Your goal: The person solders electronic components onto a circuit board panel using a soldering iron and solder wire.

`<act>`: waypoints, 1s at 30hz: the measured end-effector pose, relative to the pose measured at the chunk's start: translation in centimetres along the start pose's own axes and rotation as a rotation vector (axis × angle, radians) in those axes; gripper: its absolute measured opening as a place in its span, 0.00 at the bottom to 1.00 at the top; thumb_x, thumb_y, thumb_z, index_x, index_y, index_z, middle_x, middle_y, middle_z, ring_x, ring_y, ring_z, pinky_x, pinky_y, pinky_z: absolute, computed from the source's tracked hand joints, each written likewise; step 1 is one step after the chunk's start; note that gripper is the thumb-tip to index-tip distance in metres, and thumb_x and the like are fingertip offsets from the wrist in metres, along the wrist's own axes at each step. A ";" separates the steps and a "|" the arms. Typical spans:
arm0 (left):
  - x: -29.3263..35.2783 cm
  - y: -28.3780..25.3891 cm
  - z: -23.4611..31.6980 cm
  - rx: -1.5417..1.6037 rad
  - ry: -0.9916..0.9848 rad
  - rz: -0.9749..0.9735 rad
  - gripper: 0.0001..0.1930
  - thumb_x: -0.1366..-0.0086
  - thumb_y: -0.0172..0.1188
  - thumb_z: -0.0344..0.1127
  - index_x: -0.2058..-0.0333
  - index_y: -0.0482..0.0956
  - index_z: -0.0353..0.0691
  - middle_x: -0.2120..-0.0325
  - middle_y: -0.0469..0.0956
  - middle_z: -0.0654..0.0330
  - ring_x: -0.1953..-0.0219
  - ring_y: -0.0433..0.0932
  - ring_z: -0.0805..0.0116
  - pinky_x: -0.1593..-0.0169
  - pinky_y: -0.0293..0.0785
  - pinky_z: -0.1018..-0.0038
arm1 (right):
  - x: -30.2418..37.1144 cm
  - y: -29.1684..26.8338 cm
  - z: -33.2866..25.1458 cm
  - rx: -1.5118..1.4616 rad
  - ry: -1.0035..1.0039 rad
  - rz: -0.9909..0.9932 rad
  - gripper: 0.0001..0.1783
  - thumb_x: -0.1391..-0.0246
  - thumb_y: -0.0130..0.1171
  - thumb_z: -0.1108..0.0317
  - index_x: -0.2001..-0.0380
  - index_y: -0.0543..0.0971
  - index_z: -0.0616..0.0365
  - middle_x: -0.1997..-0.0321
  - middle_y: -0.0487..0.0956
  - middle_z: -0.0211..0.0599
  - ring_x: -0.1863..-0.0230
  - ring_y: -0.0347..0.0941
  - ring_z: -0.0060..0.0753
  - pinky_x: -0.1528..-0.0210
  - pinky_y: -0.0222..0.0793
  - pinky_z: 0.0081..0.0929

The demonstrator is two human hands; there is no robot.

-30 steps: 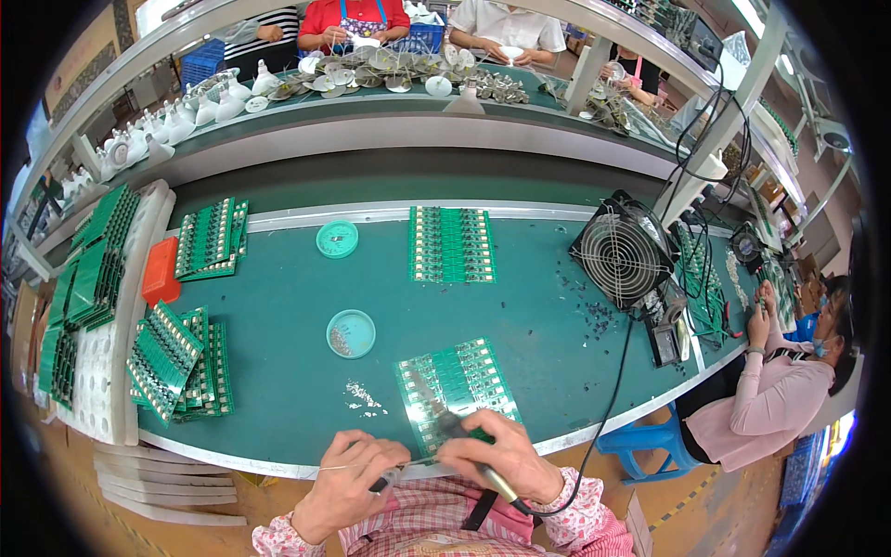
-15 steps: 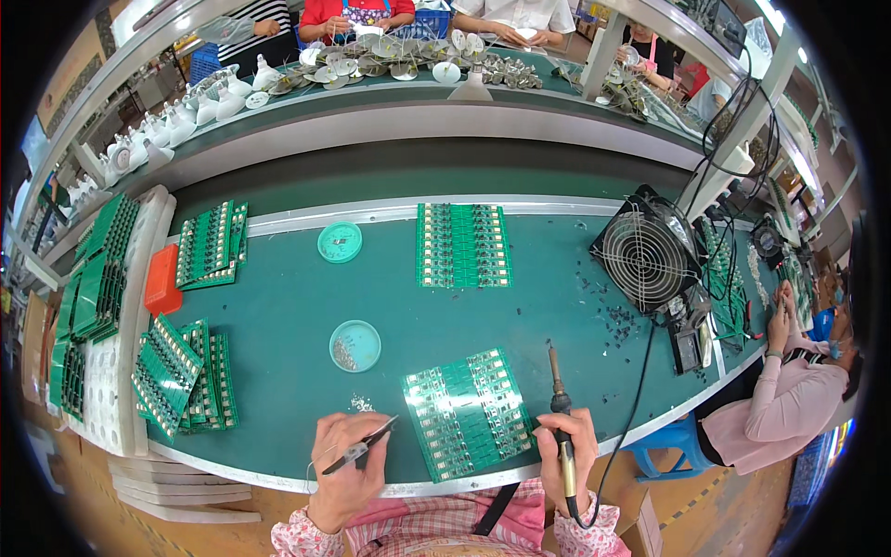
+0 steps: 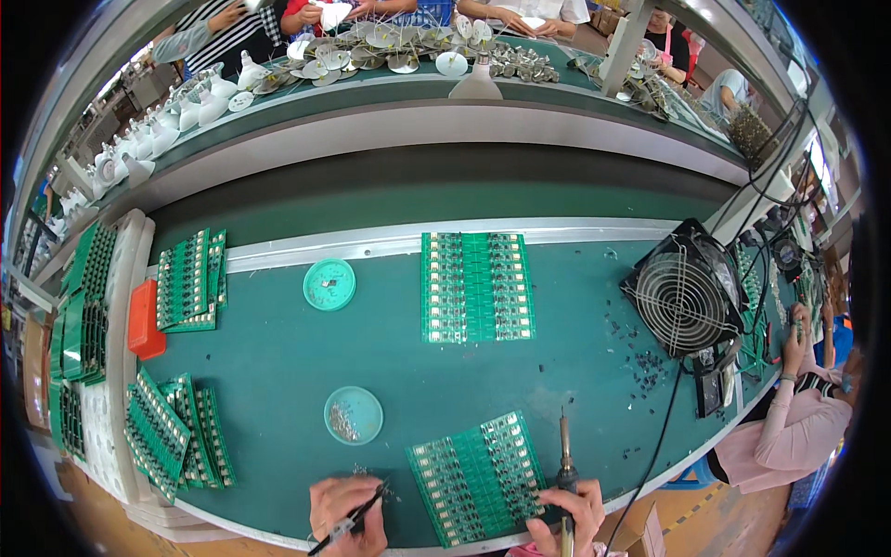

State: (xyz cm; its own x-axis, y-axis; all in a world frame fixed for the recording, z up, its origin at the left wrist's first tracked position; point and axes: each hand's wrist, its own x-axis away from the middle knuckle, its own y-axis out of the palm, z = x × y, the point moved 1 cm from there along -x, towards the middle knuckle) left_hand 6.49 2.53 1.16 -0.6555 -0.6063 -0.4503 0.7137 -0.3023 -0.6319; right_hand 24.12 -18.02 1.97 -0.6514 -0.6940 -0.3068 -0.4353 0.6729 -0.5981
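1. Left hand (image 3: 348, 515): fingers pinching a black tweezers-like tool (image 3: 351, 522); cannot tell whether its tip grips anything. Right hand (image 3: 574, 515): fingers closed round a soldering iron (image 3: 567, 464), tip pointing ahead.
2. Circuit-board panel (image 3: 478, 478): one between the hands, slightly ahead of them, lying askew. Iron tip is off it, to its right. Right fingers are at its edge; contact cannot be told.
3. Change: 1.0 s ago the hands nearly met at the panel's near edge, iron over the boards; now well apart. 0.5 s ago the pale bits (image 3: 361, 470) lay ahead of the left hand; now its fingers are right beside them.
4. Round teal dishes, count 2: nearer (image 3: 354, 415) and farther (image 3: 329, 285), both ahead of left hand. Small pieces in each.
5. Second panel (image 3: 478, 288), count 1: well ahead, between the hands.
6. Board piles on the table left of left hand, count 2: nearer pile (image 3: 176, 432), at least three panels; farther pile (image 3: 190, 278), at least two. Orange box (image 3: 146, 320), count 1, beside the farther.
7. Large fan (image 3: 682, 302), count 1: ahead and right of right hand. Dark bits (image 3: 650, 371) before it, too many to count.
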 end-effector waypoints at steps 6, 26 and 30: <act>0.0 0.3 -0.3 -0.036 0.100 0.018 0.35 0.39 0.58 0.16 0.36 0.59 0.52 0.62 0.81 0.52 0.64 0.81 0.54 0.57 0.75 0.58 | -0.1 0.3 0.0 0.014 0.034 0.001 0.23 0.55 0.70 0.72 0.52 0.79 0.55 0.62 0.74 0.42 0.67 0.71 0.38 0.66 0.68 0.32; 0.4 0.3 -0.4 0.044 -0.085 0.097 0.09 0.38 0.57 0.19 0.59 0.74 0.35 0.62 0.81 0.52 0.60 0.78 0.55 0.52 0.73 0.63 | -0.2 1.2 0.4 0.086 -0.056 0.063 0.21 0.59 0.72 0.77 0.57 0.81 0.60 0.68 0.77 0.41 0.70 0.73 0.36 0.64 0.69 0.29; -0.1 0.1 -0.5 0.120 -0.238 0.142 0.08 0.36 0.56 0.19 0.58 0.74 0.32 0.61 0.81 0.51 0.59 0.79 0.60 0.51 0.74 0.69 | -0.2 0.9 0.3 0.131 -0.087 0.115 0.21 0.57 0.69 0.80 0.56 0.79 0.61 0.67 0.76 0.40 0.68 0.73 0.35 0.65 0.68 0.29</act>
State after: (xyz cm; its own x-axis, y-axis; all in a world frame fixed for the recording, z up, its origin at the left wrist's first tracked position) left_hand 6.51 2.89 0.83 -0.4813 -0.7995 -0.3593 0.8273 -0.2789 -0.4877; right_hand 24.01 -17.35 1.26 -0.6334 -0.6380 -0.4379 -0.2732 0.7138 -0.6448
